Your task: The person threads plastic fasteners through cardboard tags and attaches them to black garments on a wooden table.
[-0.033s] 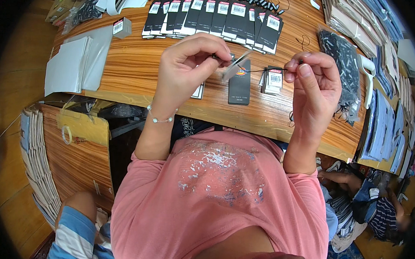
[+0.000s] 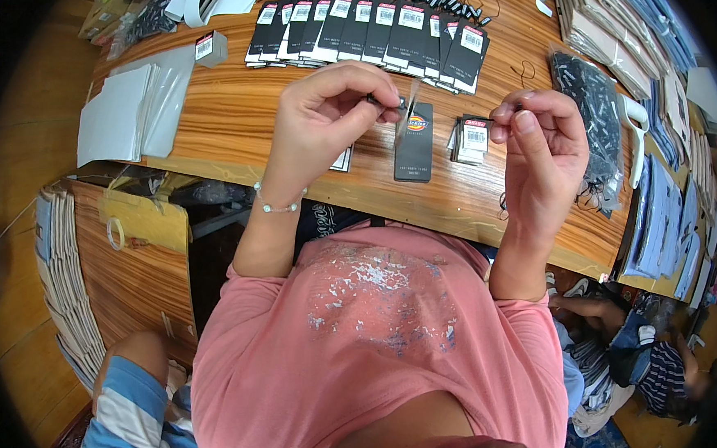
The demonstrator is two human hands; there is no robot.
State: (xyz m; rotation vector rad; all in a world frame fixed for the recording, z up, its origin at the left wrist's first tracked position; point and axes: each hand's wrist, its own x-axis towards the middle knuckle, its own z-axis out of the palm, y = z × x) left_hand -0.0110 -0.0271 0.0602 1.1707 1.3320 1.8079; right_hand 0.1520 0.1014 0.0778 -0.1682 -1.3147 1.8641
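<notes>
The left hand (image 2: pixel 319 120) was closed, pinching a small dark fastener (image 2: pixel 385 101) between thumb and fingers. A long black tag (image 2: pixel 415 141) was just below it, near the middle of the wooden table (image 2: pixel 236 108); I could not tell if it hung from the fastener or lay flat. The right hand (image 2: pixel 542 143) was closed too, pinching the end of a thin black string (image 2: pixel 509 110) at its fingertips. The two hands were held up over the table, a little apart.

To do this step well, I think the hands should stay close together and steady. The string end is very small, so the pinch should be firm but gentle, and the tag should not twist.

The tag was a dark, narrow card with a small coloured mark near its top. The string was too thin to see all of it.

A small pile of tags (image 2: pixel 472 137) sat just right of the black tag. A long row of black tags (image 2: pixel 371 30) with white labels lay at the far side. A bag of black strings (image 2: pixel 590 111) lay at the right. White sheets (image 2: pixel 126 111) lay at the left.
</notes>
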